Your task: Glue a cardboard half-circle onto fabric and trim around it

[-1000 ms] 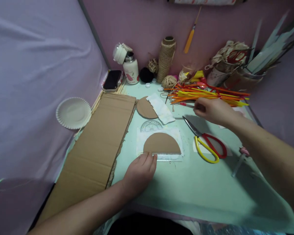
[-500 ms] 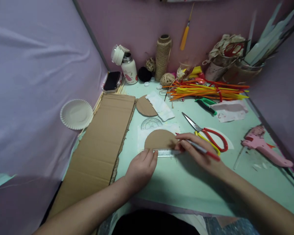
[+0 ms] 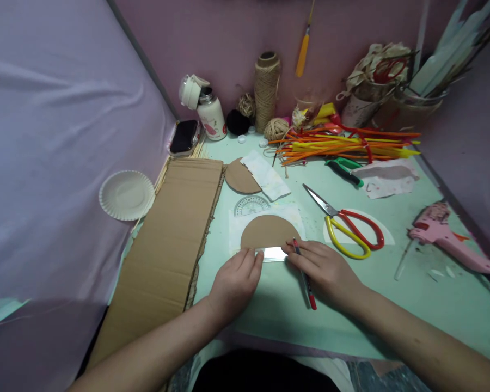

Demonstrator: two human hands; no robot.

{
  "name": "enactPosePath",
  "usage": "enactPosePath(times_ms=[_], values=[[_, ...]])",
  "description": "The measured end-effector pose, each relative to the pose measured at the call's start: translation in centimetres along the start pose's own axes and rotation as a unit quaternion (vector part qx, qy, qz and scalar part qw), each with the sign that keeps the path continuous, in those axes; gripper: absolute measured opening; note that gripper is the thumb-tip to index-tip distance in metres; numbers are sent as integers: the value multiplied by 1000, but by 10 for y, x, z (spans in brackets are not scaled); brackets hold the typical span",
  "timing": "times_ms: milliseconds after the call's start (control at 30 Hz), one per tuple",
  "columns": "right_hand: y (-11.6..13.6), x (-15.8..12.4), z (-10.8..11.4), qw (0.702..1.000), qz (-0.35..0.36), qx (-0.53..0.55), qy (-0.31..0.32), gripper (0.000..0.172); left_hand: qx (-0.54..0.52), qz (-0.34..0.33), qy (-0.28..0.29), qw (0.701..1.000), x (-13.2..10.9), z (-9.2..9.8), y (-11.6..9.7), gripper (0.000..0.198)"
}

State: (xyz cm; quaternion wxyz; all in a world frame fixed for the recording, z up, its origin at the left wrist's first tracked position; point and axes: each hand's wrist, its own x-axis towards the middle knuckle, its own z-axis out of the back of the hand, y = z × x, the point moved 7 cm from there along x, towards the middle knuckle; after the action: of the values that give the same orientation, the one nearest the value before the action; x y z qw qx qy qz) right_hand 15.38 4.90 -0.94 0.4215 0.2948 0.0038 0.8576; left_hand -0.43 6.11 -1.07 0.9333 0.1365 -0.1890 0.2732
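Note:
My left hand [image 3: 237, 276] presses its bunched fingertips on the left end of a clear ruler [image 3: 275, 254]. The ruler lies along the lower straight edge of a brown cardboard half-disc [image 3: 267, 231], which rests on white paper [image 3: 234, 220]. At the ruler's right end, my right hand [image 3: 326, 267] has its fingertips on ruler and cardboard. A slim pen [image 3: 306, 280] with red ends is held between its fingers, tilted, its red tail toward me. A clear protractor [image 3: 251, 206] lies just beyond the half-disc.
Scissors [image 3: 347, 226] lie right of my hand, and a pink glue gun [image 3: 449, 242] farther right. A long cardboard sheet [image 3: 167, 234] flanks my left arm. Behind are another cardboard disc [image 3: 239, 177], green-handled pliers [image 3: 345, 171], orange and yellow pipe cleaners [image 3: 343, 147] and a bottle [image 3: 212, 117].
My right hand has come down onto the ruler's right end. The pen has swung from pointing rightward to pointing toward me. My left hand stays in place.

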Motion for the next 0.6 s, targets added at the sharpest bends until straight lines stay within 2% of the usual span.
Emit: enactPosePath(times_ms=[600], values=[[-3,-6,-3,1000,-25,-5,-15,26,3,7,2,1000,1,2,2,26]])
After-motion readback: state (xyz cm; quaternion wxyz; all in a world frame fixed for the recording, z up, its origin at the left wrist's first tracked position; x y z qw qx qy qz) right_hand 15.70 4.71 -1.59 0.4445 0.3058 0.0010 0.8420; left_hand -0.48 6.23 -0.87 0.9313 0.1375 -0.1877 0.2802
